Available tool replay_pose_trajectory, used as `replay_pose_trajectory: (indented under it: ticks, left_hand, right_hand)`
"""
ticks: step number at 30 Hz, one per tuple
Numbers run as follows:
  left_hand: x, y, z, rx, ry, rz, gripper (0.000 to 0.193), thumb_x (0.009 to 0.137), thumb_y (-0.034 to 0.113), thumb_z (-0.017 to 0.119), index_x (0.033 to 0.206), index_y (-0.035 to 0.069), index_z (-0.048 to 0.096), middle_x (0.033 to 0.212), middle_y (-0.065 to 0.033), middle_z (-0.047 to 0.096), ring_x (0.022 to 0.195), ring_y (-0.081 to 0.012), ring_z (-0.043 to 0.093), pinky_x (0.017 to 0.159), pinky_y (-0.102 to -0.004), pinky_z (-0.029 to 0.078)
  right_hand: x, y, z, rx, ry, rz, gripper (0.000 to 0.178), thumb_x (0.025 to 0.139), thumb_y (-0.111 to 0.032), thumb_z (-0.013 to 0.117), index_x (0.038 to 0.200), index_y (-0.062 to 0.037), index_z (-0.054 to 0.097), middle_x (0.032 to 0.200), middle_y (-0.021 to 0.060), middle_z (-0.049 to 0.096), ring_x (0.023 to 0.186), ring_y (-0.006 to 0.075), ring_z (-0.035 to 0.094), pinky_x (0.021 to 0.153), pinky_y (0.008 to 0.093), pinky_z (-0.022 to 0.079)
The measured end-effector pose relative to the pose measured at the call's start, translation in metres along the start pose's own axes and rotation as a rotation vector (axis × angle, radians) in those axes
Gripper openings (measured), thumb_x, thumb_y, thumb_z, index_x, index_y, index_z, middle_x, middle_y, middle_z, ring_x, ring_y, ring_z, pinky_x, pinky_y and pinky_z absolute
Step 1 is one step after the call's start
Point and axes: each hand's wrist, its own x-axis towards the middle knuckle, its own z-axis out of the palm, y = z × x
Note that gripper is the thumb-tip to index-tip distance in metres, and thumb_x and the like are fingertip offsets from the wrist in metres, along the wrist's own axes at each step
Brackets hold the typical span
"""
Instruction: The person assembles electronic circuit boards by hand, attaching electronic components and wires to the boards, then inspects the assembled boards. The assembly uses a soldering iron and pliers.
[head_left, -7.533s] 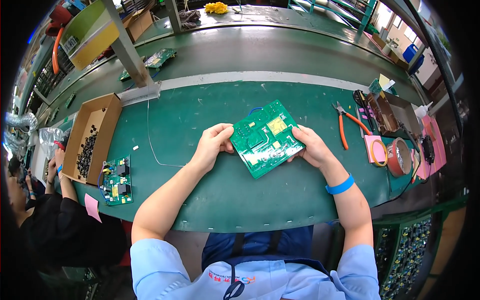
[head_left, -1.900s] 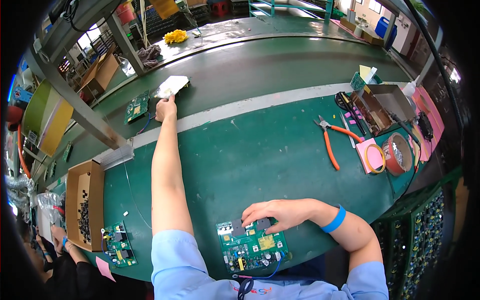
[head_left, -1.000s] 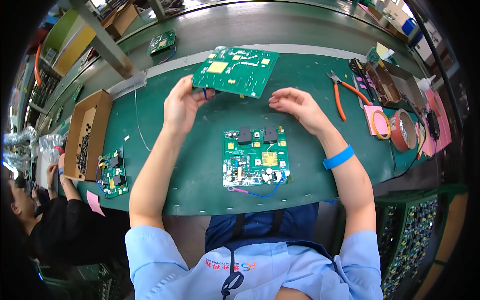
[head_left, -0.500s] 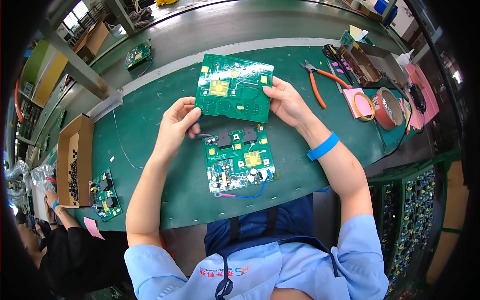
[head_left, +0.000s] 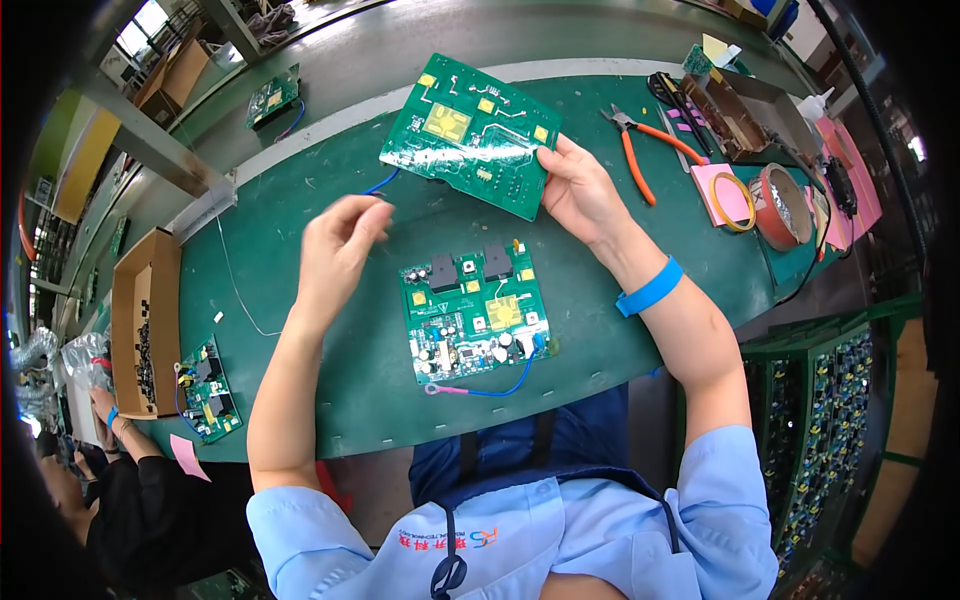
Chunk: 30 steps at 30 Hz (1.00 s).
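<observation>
My right hand point(head_left: 583, 193) grips a green circuit board point(head_left: 455, 150) by its right edge, thumb on the face turned up to me. The board is tilted and raised over the bench, and a blue wire point(head_left: 381, 184) sticks out at its lower left. My left hand point(head_left: 342, 245) is apart from the board, left of it, with fingers curled; motion smears the fingertips. Below, a second circuit board point(head_left: 473, 312) lies component side up, carrying black relays, capacitors and a blue wire point(head_left: 497, 392) with a ring terminal along its near edge.
Orange-handled cutters point(head_left: 637, 165), a yellow tape roll point(head_left: 731, 201) and a reddish round container point(head_left: 779, 208) lie to the right. At left stand a cardboard box point(head_left: 146, 320) of small black parts and another circuit board point(head_left: 209, 391). A co-worker's hand point(head_left: 103, 402) shows at far left.
My left hand has let go of the held circuit board and drawn back. The right hand has lifted the board farther away and turned it clockwise.
</observation>
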Motion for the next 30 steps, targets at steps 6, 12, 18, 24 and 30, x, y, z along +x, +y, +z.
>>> replay_pose_trajectory:
  ticks: [6,12,18,24,30]
  left_hand:
    - [0.002,-0.004,0.008,-0.789,-0.223,-0.189,0.051,0.083,0.032,0.039,0.122,0.003,0.02,0.108,-0.0093,0.042,0.095,-0.0156,0.044,0.079,-0.0286,0.036]
    - [-0.004,-0.006,0.012,-0.71,-0.152,-0.325,0.043,0.083,0.018,0.042,0.119,0.001,0.028,0.109,-0.0063,0.045,0.097,-0.0129,0.045,0.082,-0.0266,0.036]
    - [-0.006,-0.005,0.014,-0.869,-0.211,-0.392,0.035,0.084,0.022,0.039,0.112,0.002,0.037,0.101,-0.0051,0.05,0.087,-0.0112,0.05,0.075,-0.0249,0.04]
    - [-0.006,-0.006,0.015,-0.898,-0.235,-0.405,0.031,0.083,0.021,0.04,0.109,0.003,0.04,0.097,-0.0038,0.052,0.081,-0.0098,0.051,0.07,-0.0241,0.041]
    - [-0.005,-0.005,0.016,-0.948,-0.234,-0.426,0.033,0.083,0.02,0.04,0.111,0.003,0.038,0.1,-0.0049,0.051,0.084,-0.0111,0.051,0.073,-0.0256,0.041]
  right_hand:
    - [-0.005,0.0,0.01,-0.111,-0.054,0.019,0.03,0.081,-0.009,0.042,0.109,0.0,0.038,0.101,0.0096,0.05,0.089,0.0164,0.051,0.077,0.0298,0.043]
    - [-0.01,0.008,0.018,-0.404,-0.113,0.003,0.029,0.08,-0.006,0.041,0.108,0.0005,0.038,0.097,0.0082,0.053,0.084,0.0115,0.051,0.074,0.024,0.041]
    - [-0.013,0.004,0.016,-0.398,-0.051,0.002,0.03,0.08,-0.007,0.043,0.108,0.0004,0.038,0.095,0.0083,0.054,0.084,0.0109,0.051,0.075,0.0237,0.04]
    - [-0.01,0.003,0.013,-0.378,-0.036,0.015,0.03,0.079,-0.009,0.045,0.108,0.0001,0.039,0.092,0.0082,0.055,0.082,0.0113,0.052,0.072,0.0239,0.042]
    - [-0.007,0.003,0.013,-0.292,-0.052,0.023,0.03,0.079,-0.01,0.046,0.106,0.0001,0.04,0.091,0.0084,0.055,0.082,0.0119,0.053,0.071,0.0253,0.044]
